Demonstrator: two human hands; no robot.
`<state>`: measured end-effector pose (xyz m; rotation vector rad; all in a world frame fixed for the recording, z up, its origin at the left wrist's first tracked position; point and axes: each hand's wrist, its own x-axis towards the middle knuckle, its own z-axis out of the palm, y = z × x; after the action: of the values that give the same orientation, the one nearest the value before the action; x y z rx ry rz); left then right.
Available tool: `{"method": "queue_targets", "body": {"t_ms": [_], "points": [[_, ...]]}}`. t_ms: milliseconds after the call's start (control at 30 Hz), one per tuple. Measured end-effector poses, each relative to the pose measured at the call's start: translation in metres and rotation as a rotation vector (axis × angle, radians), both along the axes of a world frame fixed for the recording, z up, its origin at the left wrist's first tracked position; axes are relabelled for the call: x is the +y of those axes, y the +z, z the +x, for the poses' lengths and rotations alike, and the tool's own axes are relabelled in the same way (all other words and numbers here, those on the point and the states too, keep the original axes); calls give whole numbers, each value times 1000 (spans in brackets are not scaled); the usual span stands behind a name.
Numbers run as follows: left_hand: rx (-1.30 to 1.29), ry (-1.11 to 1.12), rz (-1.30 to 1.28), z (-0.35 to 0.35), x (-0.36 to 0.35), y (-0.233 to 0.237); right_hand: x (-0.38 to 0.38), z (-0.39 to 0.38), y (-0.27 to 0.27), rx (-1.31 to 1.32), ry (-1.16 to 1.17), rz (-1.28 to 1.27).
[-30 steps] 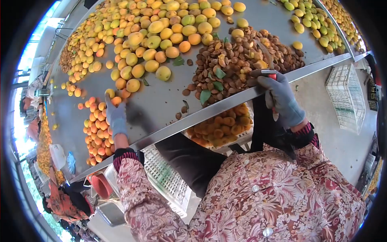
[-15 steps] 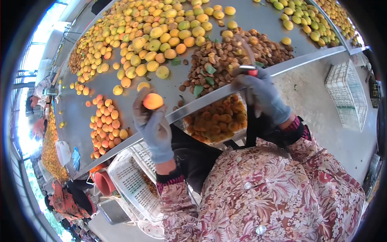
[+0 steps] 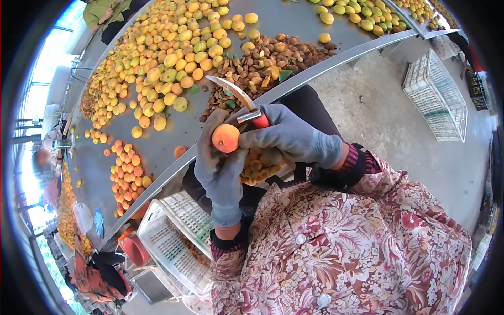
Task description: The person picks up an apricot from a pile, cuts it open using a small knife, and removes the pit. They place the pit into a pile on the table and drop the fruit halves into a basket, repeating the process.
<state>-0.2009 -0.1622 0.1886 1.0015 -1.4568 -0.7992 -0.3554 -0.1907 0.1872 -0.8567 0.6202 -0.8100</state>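
My left hand (image 3: pixel 218 170), in a grey glove, is closed around an orange apricot (image 3: pixel 226 138) with a red blush. In my gloved right hand (image 3: pixel 294 134) is a knife with a curved blade (image 3: pixel 231 90) and a red handle (image 3: pixel 261 121). The blade points up and to the left, above the fruit. The right thumb reaches the apricot's side. Beyond my hands, brown apricot pits (image 3: pixel 252 71) are heaped near the metal table's edge. Below, partly hidden by my hands, sits a container of cut apricot pieces (image 3: pixel 258 167).
Yellow apricots (image 3: pixel 173 58) cover much of the metal table (image 3: pixel 157 152); a smaller orange pile (image 3: pixel 128 173) lies at left. White crates stand below the table (image 3: pixel 176 236) and on the floor at right (image 3: pixel 436 97). A red bucket (image 3: pixel 135 249) and other people are at left.
My right hand has come left with the knife, meeting the left hand and its apricot. The left hand has shifted right. The whole view has also turned somewhat.
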Motion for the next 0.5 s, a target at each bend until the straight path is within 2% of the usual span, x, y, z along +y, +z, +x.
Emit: {"method": "queue_targets", "body": {"t_ms": [33, 100, 133, 200, 233, 267, 333, 367, 400, 467, 500], "points": [[0, 6, 15, 1, 0, 1, 2, 1, -4, -7, 1, 1], [-6, 8, 28, 4, -3, 0, 7, 4, -12, 272, -284, -494], [16, -11, 10, 6, -4, -2, 11, -2, -2, 268, -287, -492], [36, -39, -3, 6, -6, -5, 22, -26, 28, 458, 56, -295], [95, -40, 45, 5, -6, -6, 24, -32, 35, 584, 124, -327], [155, -40, 94, 4, -5, -7, 27, -31, 31, 587, 117, -318], [169, 0, 129, 3, -8, -12, 32, -25, 17, 562, -17, -261], [177, 50, 160, 3, -9, -14, 34, -19, 12, 355, -168, -157], [183, 48, 164, 3, -9, -15, 30, -18, 20, 362, -169, -154], [422, -142, 258, 2, -7, -14, 17, -19, 41, 122, -304, 84], [433, -152, 263, 0, -6, -12, 10, -14, 39, 33, -411, -28]]}}
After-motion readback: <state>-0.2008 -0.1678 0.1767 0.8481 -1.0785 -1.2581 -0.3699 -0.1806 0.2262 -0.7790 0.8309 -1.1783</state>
